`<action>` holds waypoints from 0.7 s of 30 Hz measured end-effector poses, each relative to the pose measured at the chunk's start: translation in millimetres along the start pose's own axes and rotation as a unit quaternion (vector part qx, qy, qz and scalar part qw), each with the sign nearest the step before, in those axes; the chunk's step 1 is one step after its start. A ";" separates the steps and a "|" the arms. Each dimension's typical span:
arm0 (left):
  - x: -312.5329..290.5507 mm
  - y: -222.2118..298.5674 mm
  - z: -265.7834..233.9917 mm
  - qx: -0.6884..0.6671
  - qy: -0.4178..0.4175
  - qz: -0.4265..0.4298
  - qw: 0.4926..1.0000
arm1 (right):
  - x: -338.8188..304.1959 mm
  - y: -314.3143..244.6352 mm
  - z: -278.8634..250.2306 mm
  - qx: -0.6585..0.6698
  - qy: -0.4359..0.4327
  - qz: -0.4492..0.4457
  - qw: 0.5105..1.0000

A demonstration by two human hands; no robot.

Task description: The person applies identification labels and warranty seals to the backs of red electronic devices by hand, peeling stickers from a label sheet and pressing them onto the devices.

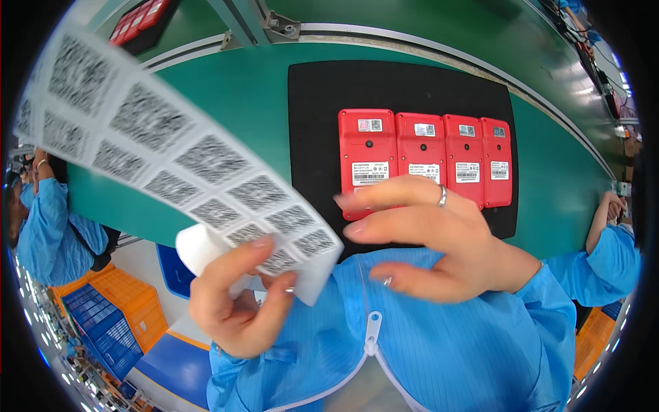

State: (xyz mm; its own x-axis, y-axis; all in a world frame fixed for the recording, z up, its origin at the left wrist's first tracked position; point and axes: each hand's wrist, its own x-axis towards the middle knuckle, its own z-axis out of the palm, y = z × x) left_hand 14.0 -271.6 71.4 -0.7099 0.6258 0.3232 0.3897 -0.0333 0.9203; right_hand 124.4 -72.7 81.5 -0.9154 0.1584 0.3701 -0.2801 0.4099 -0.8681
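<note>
My left hand (233,305) is closed on a strip of white labels (209,159) printed with square black codes, pinched between thumb and fingers near its lower end. From there the strip stretches up to the far left, blurred by motion. A white rolled part (198,248) shows behind that hand. My right hand (449,254), a ring on one finger, is open just right of the strip's end, fingers apart and holding nothing. Beyond it, several red handheld devices (368,154) lie side by side, backs up, with white labels on them. My right hand covers their lower parts.
The devices lie on a black mat (316,96) on a green table (247,89). A metal post (247,20) stands at the far edge. More red devices (141,20) lie beyond it. People in blue work at left (51,233) and right (611,261). Crates (103,323) stand lower left.
</note>
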 end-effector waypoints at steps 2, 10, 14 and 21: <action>6.9 6.4 9.1 -0.002 -0.047 0.034 0.998 | 4.2 -2.5 7.6 0.030 0.002 -0.015 0.999; -1.8 20.9 22.5 0.145 -0.038 0.047 0.988 | -10.8 -3.0 13.9 0.039 0.065 0.010 0.997; 5.4 18.0 28.0 0.067 -0.054 0.121 0.989 | -17.7 0.9 6.3 0.050 0.080 -0.004 0.996; 11.4 22.5 31.0 0.059 -0.122 0.040 0.990 | -23.7 -2.9 -11.8 0.062 0.064 0.004 0.996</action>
State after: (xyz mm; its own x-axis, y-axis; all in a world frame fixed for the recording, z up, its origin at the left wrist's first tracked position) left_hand 32.8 -241.1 89.0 -0.5166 0.7948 0.3185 0.5158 -0.0080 0.8567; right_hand 150.3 -67.1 79.2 -0.8757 0.2777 0.3949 -0.3137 0.2945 -0.9027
